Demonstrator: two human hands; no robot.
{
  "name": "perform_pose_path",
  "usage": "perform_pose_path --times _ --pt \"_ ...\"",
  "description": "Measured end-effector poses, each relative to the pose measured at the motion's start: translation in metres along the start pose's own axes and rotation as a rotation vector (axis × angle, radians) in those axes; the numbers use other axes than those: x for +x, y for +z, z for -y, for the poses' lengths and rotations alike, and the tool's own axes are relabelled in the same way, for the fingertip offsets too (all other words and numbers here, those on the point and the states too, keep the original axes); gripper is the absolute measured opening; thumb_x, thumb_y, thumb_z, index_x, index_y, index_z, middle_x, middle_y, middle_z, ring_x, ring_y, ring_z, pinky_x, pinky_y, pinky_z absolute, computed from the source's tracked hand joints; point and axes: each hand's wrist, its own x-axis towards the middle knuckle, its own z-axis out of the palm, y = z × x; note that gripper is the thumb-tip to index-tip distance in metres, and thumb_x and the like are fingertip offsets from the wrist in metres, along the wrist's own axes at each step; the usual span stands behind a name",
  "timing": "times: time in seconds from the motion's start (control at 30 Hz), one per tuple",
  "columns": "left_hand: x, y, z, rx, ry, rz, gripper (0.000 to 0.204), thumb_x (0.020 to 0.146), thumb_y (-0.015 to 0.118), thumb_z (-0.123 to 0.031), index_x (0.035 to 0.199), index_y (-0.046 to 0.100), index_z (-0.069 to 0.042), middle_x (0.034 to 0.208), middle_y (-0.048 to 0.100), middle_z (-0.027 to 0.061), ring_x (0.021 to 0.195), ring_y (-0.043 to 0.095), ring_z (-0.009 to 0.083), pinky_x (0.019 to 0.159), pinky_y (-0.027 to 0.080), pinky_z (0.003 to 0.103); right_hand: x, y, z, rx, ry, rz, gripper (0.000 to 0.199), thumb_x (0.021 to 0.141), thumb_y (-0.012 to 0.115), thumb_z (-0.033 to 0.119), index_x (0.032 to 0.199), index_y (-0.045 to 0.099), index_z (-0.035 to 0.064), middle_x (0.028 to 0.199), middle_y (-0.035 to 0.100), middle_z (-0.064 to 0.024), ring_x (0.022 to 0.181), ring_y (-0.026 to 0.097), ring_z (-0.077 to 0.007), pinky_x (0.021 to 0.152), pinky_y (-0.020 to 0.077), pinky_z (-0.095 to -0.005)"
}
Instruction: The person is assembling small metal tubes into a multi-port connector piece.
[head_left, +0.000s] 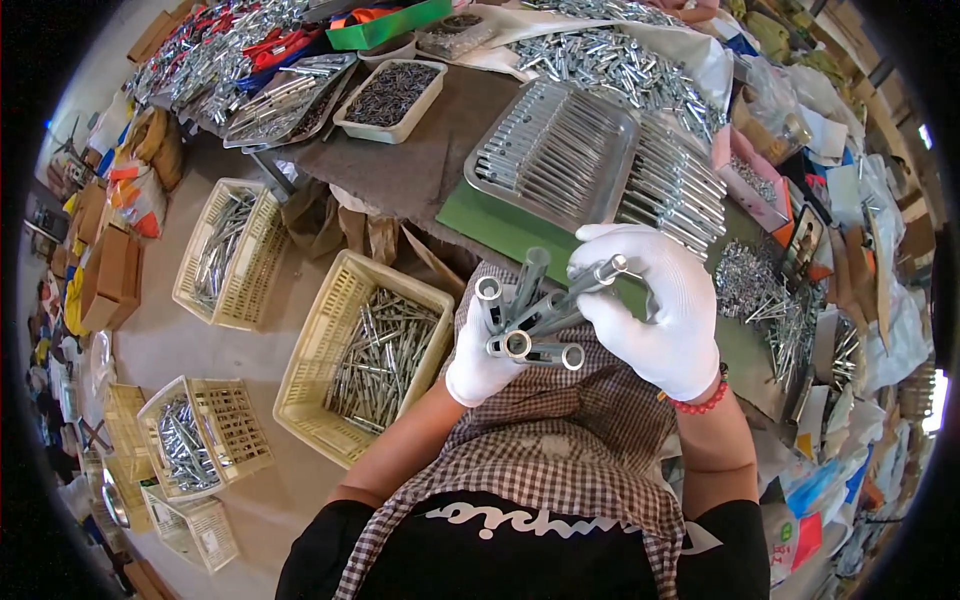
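Your left hand (480, 362), in a white glove, is clamped around a bundle of metal tubes (528, 320), held over your lap and its checked apron (545, 450). Your right hand (668, 315), also gloved, has its grip closed on one tube (597, 272) at the top of the bundle, pinched between thumb and fingertips; a red bead bracelet (700, 404) sits on that wrist.

Down on the floor to your left, just beside your knee, a cream plastic basket (318, 385) holds more tubes. Two similar baskets stand farther left (222, 255), (200, 430).

Ahead, at the near edge of the worktop (400, 170), a metal tray (552, 150) carries tubes laid in rows on a green mat (490, 230). Toward the right edge lies a heap of small silver screws (745, 280). Near the far edge, a white tub (392, 95) holds dark small parts, with a big pile of silver pieces (600, 55) beside it.
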Motion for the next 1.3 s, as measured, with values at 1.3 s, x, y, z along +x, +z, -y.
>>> perform_pose_path --times 1.3 --pt "0.005 0.017 -0.007 0.075 0.072 -0.091 0.046 0.068 0.080 -0.004 0.108 0.057 -0.001 0.100 0.062 0.0055 0.086 0.061 0.0153 0.075 0.051 0.030 -0.044 -0.004 -0.028 0.203 0.347 0.191 0.034 0.075 0.075 0.016 0.108 0.068 0.0073 0.095 0.063 -0.0065 0.082 0.061 -0.0167 0.073 0.0481 -0.0260"
